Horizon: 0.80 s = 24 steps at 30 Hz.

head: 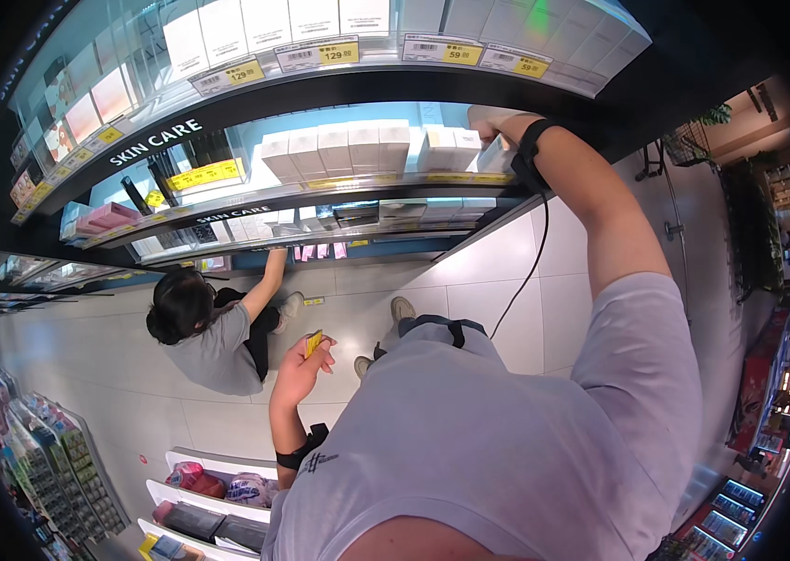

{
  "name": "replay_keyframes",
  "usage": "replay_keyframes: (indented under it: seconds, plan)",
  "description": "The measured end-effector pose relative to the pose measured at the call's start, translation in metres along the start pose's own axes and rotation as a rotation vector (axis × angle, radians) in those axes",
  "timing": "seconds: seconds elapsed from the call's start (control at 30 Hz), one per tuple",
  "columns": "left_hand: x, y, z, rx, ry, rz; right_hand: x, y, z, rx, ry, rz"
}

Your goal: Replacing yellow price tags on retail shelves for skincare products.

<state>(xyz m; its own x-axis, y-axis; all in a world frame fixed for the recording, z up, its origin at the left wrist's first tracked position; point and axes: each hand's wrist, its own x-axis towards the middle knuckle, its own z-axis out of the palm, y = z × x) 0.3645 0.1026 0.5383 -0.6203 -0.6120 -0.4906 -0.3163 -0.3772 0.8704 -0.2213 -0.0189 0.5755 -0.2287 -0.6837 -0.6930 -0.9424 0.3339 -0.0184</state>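
My left hand [302, 366] is raised in front of my body, away from the shelves. Its fingers pinch a small yellow price tag [314, 342]. My right hand [486, 125] reaches into the right end of a lit shelf, behind some white boxes. Its fingertips are partly hidden, so what they grip is unclear. Closest to it are a group of white cartons [445, 149] and a pale box [495, 156] just below the wrist. A row of upright white boxes [349, 146] stands further left on this shelf. Yellow price strips [360, 182] run along its front edge.
Above is a shelf edge [381, 84] with price tags and boxes. A person [209, 336] crouches at the lower shelves on the left, one arm reaching in. A black cable [532, 270] hangs from my right wrist. Behind me stands a white rack [216, 508] with packages.
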Motion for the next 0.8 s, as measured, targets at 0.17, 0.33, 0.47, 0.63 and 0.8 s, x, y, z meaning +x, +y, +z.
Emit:
replay_keyframes:
  seconds: [0.17, 0.33, 0.47, 0.63, 0.8]
  plan:
    - [0.002, -0.004, -0.002, -0.027, 0.02, 0.005, -0.001, 0.002, 0.002, 0.084, 0.051, 0.021]
    - [0.002, -0.005, -0.005, -0.027, 0.019, -0.021, -0.008, 0.005, 0.005, 0.273, 0.172, 0.071]
    - [0.002, -0.001, -0.008, -0.01, 0.001, -0.012, -0.023, 0.001, 0.005, 0.547, 0.346, 0.164]
    - [0.002, 0.001, -0.011, 0.003, -0.037, 0.021, -0.057, -0.021, 0.01, 0.698, 0.468, 0.236]
    - [-0.005, 0.007, -0.015, 0.052, -0.098, 0.06, -0.088, -0.033, 0.021, 0.297, 0.712, 0.058]
